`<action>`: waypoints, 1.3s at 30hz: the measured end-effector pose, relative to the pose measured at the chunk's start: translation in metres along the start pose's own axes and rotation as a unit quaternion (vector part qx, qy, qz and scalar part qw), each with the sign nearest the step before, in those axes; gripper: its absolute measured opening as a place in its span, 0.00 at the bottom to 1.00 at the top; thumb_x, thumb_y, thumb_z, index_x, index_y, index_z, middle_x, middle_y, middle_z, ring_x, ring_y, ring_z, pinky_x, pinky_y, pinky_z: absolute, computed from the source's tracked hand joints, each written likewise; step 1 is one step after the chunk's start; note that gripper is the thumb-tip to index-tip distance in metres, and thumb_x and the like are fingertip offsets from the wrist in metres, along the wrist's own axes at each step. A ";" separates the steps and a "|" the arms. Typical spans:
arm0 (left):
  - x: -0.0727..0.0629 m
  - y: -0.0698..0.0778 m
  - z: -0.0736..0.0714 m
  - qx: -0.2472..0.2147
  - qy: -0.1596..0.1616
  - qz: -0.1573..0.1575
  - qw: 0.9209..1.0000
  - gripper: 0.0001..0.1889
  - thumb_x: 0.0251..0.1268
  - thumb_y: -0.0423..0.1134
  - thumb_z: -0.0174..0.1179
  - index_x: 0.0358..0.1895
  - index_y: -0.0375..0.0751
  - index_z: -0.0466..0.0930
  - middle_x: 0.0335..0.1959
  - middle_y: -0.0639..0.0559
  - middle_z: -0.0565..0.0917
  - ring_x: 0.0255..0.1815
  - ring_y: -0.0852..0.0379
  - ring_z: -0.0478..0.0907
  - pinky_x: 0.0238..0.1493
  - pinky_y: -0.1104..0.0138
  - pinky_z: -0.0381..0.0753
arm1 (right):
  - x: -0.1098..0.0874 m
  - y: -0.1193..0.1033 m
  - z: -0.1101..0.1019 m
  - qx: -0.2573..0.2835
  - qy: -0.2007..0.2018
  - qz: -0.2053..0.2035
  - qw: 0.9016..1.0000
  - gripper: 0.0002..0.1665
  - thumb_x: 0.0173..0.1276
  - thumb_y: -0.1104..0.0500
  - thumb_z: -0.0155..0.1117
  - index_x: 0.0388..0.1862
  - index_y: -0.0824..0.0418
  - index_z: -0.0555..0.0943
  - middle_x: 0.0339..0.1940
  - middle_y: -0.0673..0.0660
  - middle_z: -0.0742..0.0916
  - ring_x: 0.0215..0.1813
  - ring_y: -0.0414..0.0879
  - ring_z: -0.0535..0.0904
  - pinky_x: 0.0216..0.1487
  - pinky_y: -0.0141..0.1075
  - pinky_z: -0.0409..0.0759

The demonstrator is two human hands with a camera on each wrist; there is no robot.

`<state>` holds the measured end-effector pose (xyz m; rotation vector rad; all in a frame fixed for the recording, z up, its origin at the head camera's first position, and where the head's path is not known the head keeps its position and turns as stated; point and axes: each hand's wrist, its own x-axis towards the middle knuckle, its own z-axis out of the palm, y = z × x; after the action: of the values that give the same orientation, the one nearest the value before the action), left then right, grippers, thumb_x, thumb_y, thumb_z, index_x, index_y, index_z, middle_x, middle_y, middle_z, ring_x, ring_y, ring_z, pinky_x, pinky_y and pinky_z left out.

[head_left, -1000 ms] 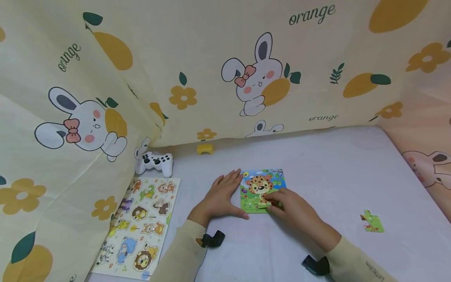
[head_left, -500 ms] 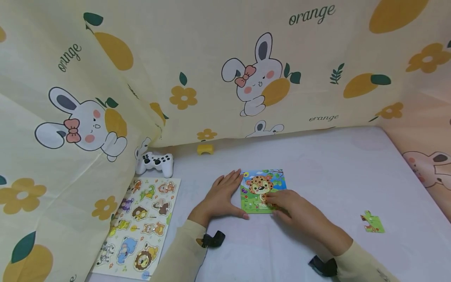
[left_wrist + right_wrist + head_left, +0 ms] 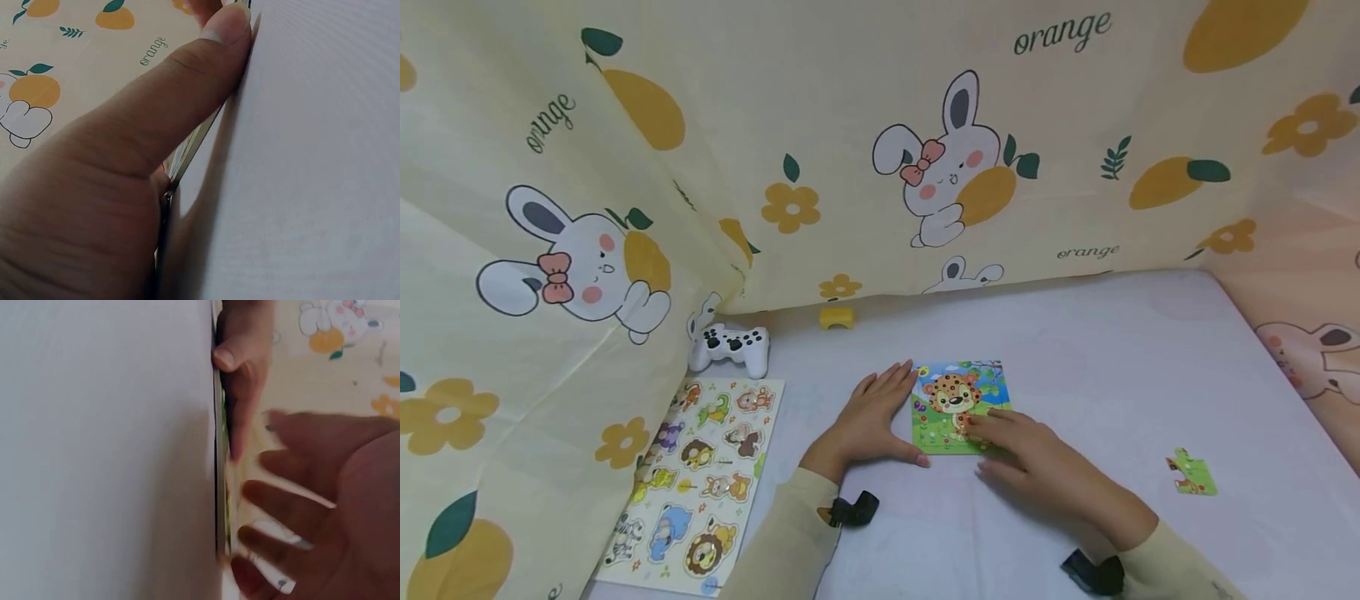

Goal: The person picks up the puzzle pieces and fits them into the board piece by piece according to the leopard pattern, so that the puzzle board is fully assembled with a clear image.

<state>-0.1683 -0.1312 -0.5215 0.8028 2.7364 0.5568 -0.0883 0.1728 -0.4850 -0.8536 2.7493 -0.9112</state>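
Note:
A square jigsaw puzzle (image 3: 953, 397) with a cartoon leopard on blue and green lies on the white tabletop. Along its left edge rests my left hand (image 3: 868, 421), fingers extended and thumb stretched to the near left corner. In the left wrist view the thumb (image 3: 181, 69) lies low beside the board's edge. My right hand (image 3: 1045, 458) hovers over the lower right part, partly covering it. Its fingers (image 3: 284, 503) are spread, slightly blurred and apart from the board in the right wrist view, holding nothing. A loose green puzzle piece (image 3: 1195, 473) lies off to the right.
A white board of animal pictures (image 3: 760, 433) lies at the left, with a white game controller (image 3: 728, 348) behind it. Near the back hanging cloth stands a yellow block (image 3: 837, 317). Printed cloth (image 3: 820, 125) walls in the table at back and sides.
My right hand has let go of a puzzle piece at the lower part of the puzzle, drawn slightly right, and its fingers have spread. The left hand stays in place.

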 end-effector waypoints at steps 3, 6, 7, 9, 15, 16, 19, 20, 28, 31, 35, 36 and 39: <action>0.000 0.001 0.000 -0.003 -0.001 -0.001 1.000 0.76 0.42 0.82 0.76 0.91 0.47 0.47 0.91 0.58 0.41 0.90 0.58 0.34 0.86 0.51 0.34 | -0.006 0.007 -0.007 0.069 0.023 0.019 0.997 0.30 0.80 0.48 0.72 0.75 0.56 0.81 0.75 0.57 0.82 0.76 0.63 0.73 0.71 0.65 0.76; 0.000 0.002 -0.001 -0.004 -0.002 -0.004 1.000 0.76 0.42 0.81 0.77 0.91 0.47 0.47 0.91 0.59 0.41 0.90 0.58 0.34 0.86 0.52 0.33 | -0.015 0.015 -0.017 0.123 0.053 0.031 0.991 0.30 0.81 0.51 0.72 0.76 0.58 0.79 0.73 0.57 0.82 0.71 0.61 0.79 0.63 0.55 0.85; 0.000 0.002 0.000 -0.003 -0.002 -0.005 1.000 0.76 0.42 0.81 0.77 0.91 0.48 0.47 0.91 0.59 0.41 0.90 0.58 0.34 0.86 0.52 0.33 | -0.019 0.018 -0.020 0.139 0.063 0.031 0.988 0.29 0.81 0.54 0.71 0.76 0.59 0.79 0.72 0.58 0.83 0.69 0.60 0.81 0.61 0.50 0.87; 0.000 0.002 0.000 -0.001 -0.002 -0.006 1.000 0.76 0.43 0.81 0.76 0.91 0.48 0.47 0.91 0.59 0.41 0.90 0.58 0.34 0.86 0.52 0.33 | -0.027 0.024 -0.027 0.163 0.082 0.029 0.983 0.28 0.82 0.59 0.69 0.77 0.60 0.78 0.72 0.58 0.83 0.66 0.56 0.83 0.57 0.42 0.87; 0.001 0.001 0.001 0.002 -0.004 -0.007 1.000 0.76 0.43 0.82 0.76 0.91 0.49 0.46 0.91 0.59 0.41 0.90 0.58 0.34 0.86 0.52 0.33 | -0.056 0.056 -0.049 0.236 0.134 0.005 0.962 0.26 0.87 0.69 0.53 0.80 0.63 0.73 0.70 0.63 0.84 0.64 0.46 0.84 0.59 0.28 0.81; 0.001 0.001 0.001 0.003 -0.004 -0.007 1.000 0.76 0.43 0.82 0.75 0.91 0.49 0.46 0.91 0.59 0.41 0.90 0.58 0.34 0.86 0.52 0.33 | -0.062 0.061 -0.053 0.255 0.142 -0.002 0.957 0.26 0.88 0.70 0.49 0.80 0.64 0.72 0.70 0.64 0.83 0.65 0.46 0.83 0.59 0.28 0.81; 0.001 0.001 0.001 0.004 -0.005 -0.010 1.000 0.76 0.43 0.82 0.76 0.91 0.49 0.46 0.91 0.60 0.41 0.90 0.59 0.33 0.86 0.52 0.33 | -0.076 0.077 -0.064 0.322 0.162 -0.045 0.932 0.27 0.91 0.67 0.37 0.82 0.71 0.67 0.72 0.65 0.82 0.67 0.48 0.82 0.62 0.30 0.81; 0.001 0.001 0.001 0.005 -0.006 -0.011 1.000 0.76 0.43 0.82 0.76 0.91 0.49 0.46 0.91 0.60 0.40 0.89 0.59 0.33 0.86 0.53 0.33 | -0.081 0.082 -0.067 0.350 0.166 -0.058 0.920 0.28 0.92 0.65 0.33 0.83 0.73 0.65 0.73 0.65 0.81 0.68 0.49 0.82 0.63 0.31 0.81; 0.000 0.001 0.001 0.005 -0.004 -0.009 1.000 0.76 0.43 0.81 0.76 0.91 0.49 0.46 0.91 0.59 0.41 0.89 0.59 0.33 0.86 0.52 0.34 | -0.118 0.119 -0.083 0.450 0.202 -0.050 0.869 0.33 0.94 0.54 0.29 0.85 0.73 0.60 0.75 0.64 0.81 0.69 0.51 0.82 0.64 0.33 0.80; 0.000 0.001 0.002 0.007 -0.002 -0.008 1.000 0.76 0.43 0.81 0.76 0.91 0.49 0.46 0.91 0.59 0.41 0.89 0.60 0.33 0.86 0.52 0.34 | -0.132 0.133 -0.086 0.433 0.206 0.002 0.878 0.32 0.94 0.54 0.32 0.87 0.67 0.61 0.75 0.58 0.81 0.68 0.47 0.83 0.63 0.30 0.79; 0.000 0.001 0.002 0.007 -0.001 -0.007 1.000 0.76 0.43 0.81 0.76 0.91 0.48 0.47 0.91 0.59 0.42 0.89 0.59 0.33 0.86 0.52 0.34 | -0.146 0.151 -0.087 0.362 0.195 0.091 0.907 0.29 0.94 0.54 0.36 0.87 0.48 0.65 0.71 0.43 0.82 0.65 0.35 0.82 0.58 0.23 0.77; 0.000 0.002 0.001 0.007 0.000 -0.006 1.000 0.76 0.43 0.81 0.76 0.91 0.48 0.47 0.91 0.58 0.42 0.90 0.59 0.34 0.86 0.52 0.34 | -0.149 0.155 -0.088 0.331 0.188 0.106 0.919 0.29 0.94 0.55 0.36 0.87 0.46 0.65 0.70 0.39 0.82 0.64 0.32 0.81 0.57 0.21 0.77; -0.001 0.002 0.001 0.006 0.000 -0.006 1.000 0.76 0.43 0.81 0.76 0.91 0.48 0.47 0.91 0.58 0.41 0.90 0.59 0.33 0.86 0.52 0.34 | -0.155 0.164 -0.087 0.239 0.154 0.138 0.949 0.29 0.93 0.59 0.42 0.88 0.46 0.64 0.67 0.29 0.80 0.63 0.23 0.77 0.54 0.17 0.75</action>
<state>-0.1665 -0.1300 -0.5217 0.7895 2.7453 0.5371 -0.0615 0.4112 -0.5191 -0.2517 2.5889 -1.6624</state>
